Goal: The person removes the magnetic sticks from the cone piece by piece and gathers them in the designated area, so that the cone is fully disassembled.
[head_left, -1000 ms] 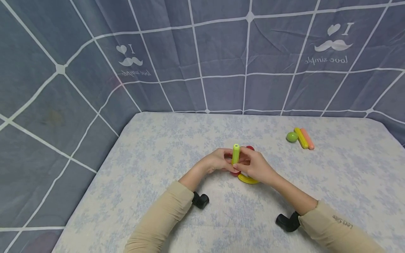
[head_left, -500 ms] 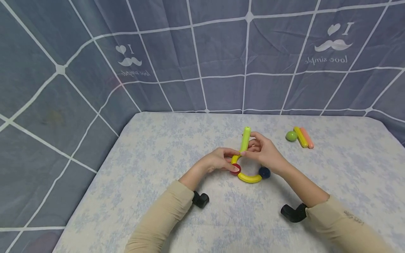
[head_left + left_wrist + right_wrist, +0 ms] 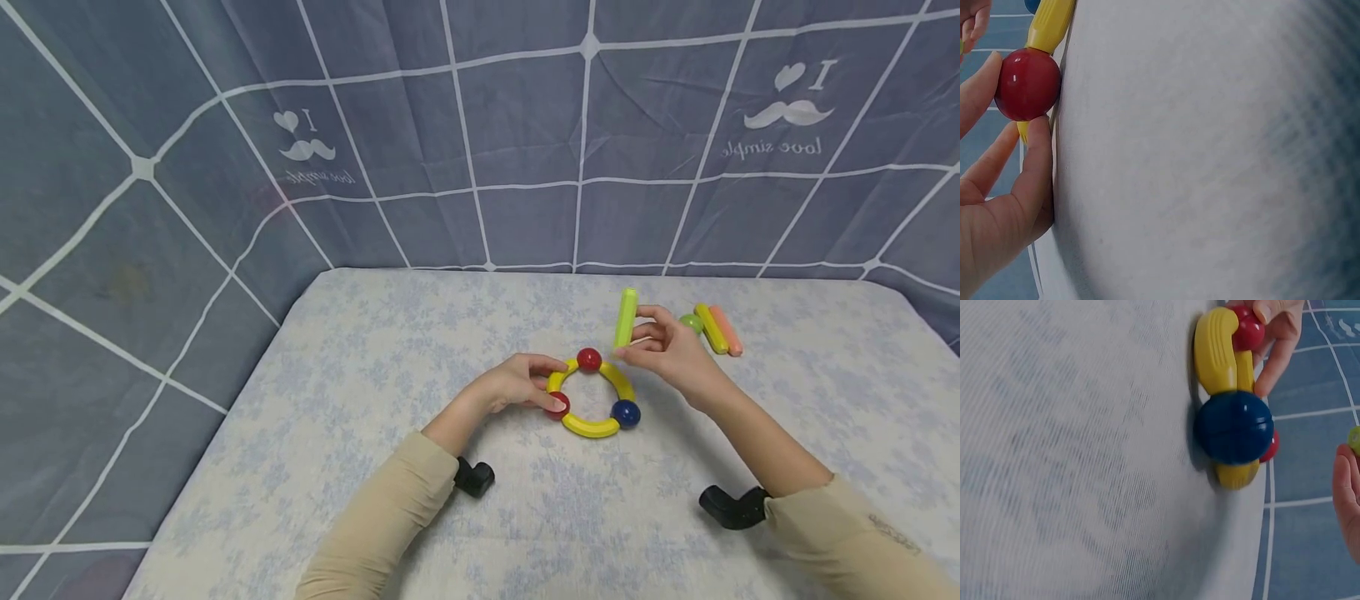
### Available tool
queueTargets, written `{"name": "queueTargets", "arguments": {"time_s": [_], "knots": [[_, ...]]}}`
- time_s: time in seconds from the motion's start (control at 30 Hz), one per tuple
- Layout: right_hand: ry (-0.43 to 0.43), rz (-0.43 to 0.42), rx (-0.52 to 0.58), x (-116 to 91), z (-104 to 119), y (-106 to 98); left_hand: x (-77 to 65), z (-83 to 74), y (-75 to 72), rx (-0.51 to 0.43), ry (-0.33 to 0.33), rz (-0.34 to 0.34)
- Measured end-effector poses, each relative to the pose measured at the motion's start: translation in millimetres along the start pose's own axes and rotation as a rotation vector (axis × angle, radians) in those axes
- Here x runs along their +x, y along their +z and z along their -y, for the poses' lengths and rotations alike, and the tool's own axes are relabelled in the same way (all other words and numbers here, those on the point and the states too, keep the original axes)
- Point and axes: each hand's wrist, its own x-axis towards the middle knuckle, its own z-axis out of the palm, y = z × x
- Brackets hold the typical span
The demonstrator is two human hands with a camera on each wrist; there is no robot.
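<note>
On the cloth lies a toy ring made of yellow curved sticks (image 3: 591,427), two red balls (image 3: 588,359) and one blue ball (image 3: 626,413). My left hand (image 3: 517,385) holds its left side, thumb on the near red ball (image 3: 1027,84) and fingers at the yellow stick behind it. In the right wrist view the blue ball (image 3: 1234,427) is closest. My right hand (image 3: 678,354) pinches a lime-green straight toy stick (image 3: 626,318) near its lower end, raised upright behind and right of the ring. Only part of that hand (image 3: 1350,494) shows in its own wrist view.
Past my right hand lie a green ball (image 3: 691,323), partly hidden by it, a yellow stick (image 3: 711,328) and an orange stick (image 3: 727,331). A patterned cloth (image 3: 420,333) covers the table. A blue-grey curtain (image 3: 525,150) hangs behind and at the left.
My right hand has moved right and away from the ring with the green stick, uncovering the far red ball and the blue ball. My left hand stays at the ring's left side.
</note>
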Motion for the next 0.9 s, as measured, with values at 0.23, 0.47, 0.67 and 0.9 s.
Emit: {"name": "queueTargets", "arguments": {"time_s": [0.23,0.47,0.67,0.9], "knots": [[0.03,-0.05,-0.041,-8,-12,-18,0.3,3.1,0.3,0.003,0.001,0.001],[0.025,-0.124,-0.056,-15,-22,-39,1.8,5.4,-0.3,0.01,0.013,-0.001],[0.004,-0.144,0.161,-17,-26,-59,0.7,3.1,-1.1,0.026,0.015,-0.006],[-0.001,-0.164,0.258,-19,-30,-78,1.9,4.6,-0.4,0.022,0.008,-0.006]]}}
